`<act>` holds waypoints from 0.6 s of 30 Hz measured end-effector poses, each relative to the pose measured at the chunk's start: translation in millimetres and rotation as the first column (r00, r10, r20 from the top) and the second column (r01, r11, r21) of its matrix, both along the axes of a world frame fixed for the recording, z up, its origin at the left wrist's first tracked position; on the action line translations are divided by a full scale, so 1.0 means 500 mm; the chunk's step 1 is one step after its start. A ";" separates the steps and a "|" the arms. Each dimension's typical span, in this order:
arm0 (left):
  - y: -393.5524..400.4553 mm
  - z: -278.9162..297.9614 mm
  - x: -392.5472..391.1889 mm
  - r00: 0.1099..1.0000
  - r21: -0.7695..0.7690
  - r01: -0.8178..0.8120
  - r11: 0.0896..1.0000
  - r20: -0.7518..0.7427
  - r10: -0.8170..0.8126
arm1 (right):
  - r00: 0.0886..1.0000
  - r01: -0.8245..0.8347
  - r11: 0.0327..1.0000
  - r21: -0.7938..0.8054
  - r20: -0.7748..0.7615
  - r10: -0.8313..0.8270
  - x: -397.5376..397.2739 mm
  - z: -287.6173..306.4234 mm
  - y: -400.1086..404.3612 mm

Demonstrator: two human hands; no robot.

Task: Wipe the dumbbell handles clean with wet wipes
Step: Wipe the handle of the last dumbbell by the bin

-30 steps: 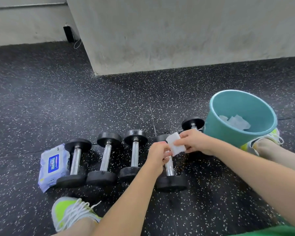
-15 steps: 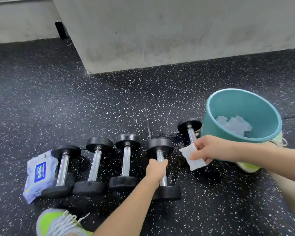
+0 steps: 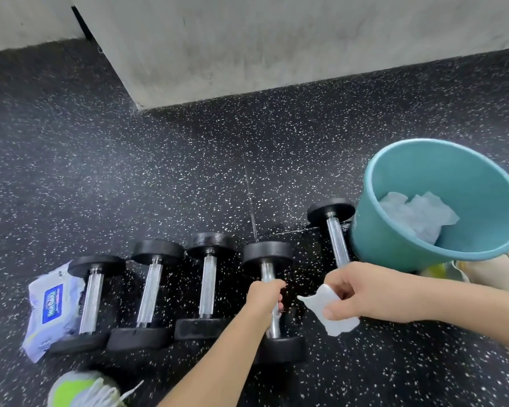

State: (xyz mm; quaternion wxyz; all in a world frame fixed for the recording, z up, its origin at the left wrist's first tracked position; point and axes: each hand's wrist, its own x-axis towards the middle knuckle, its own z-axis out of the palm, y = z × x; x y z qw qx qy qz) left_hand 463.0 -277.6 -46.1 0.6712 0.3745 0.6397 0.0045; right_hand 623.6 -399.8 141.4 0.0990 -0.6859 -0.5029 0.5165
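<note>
Several black dumbbells with chrome handles lie in a row on the speckled floor. My left hand point(image 3: 264, 299) grips the handle of the fourth dumbbell point(image 3: 267, 254) from the left. My right hand point(image 3: 365, 292) pinches a folded white wet wipe point(image 3: 329, 315) just right of that dumbbell, off the handle. A fifth dumbbell point(image 3: 334, 227) lies farther right, its near end hidden behind my right hand. A pack of wet wipes point(image 3: 52, 306) lies at the left end of the row.
A teal bucket point(image 3: 394, 251) holding crumpled used wipes point(image 3: 415, 215) stands at the right, against the fifth dumbbell. A concrete pillar point(image 3: 247, 48) rises behind. My shoe point(image 3: 83, 389) sits near the bottom left, my other foot point(image 3: 465, 268) behind the bucket.
My right hand has lifted the wipe off the fourth dumbbell's handle and moved it right and toward me. My left hand keeps its grip on that handle.
</note>
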 end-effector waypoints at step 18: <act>0.192 0.034 0.077 0.985 0.249 0.163 0.955 -0.100 -0.143 | 0.994 -0.058 0.995 -0.081 0.084 0.065 0.020 -0.005 -0.027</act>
